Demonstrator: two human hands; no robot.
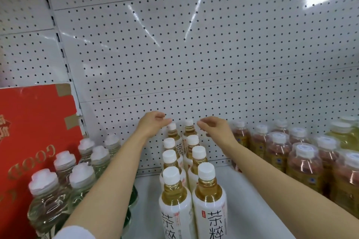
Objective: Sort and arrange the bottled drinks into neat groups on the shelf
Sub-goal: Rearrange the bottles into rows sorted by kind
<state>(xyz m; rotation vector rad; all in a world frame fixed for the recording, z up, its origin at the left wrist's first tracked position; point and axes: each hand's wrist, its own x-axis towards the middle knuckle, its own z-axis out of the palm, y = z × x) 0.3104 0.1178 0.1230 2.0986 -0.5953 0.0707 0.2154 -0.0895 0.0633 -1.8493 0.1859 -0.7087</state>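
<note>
Two straight rows of tea bottles [208, 200] with white labels and white caps run from the shelf front to the back panel. My left hand [152, 125] hovers above and left of the rearmost bottle in the left row [172, 129]. My right hand [214, 127] hovers just right of the rearmost bottle in the right row [189, 125]. Both hands have relaxed, slightly bent fingers and hold nothing. Clear green-tinted bottles [64, 186] are grouped at the left. Amber bottles with pinkish labels [303, 165] fill the right.
A red cardboard box [33, 132] stands at the far left beside the clear bottles. The white perforated back panel [194, 54] rises behind everything. Pale yellow-green bottles [343, 134] stand at the far right. Bare white shelf [250, 196] shows between the tea rows and the amber bottles.
</note>
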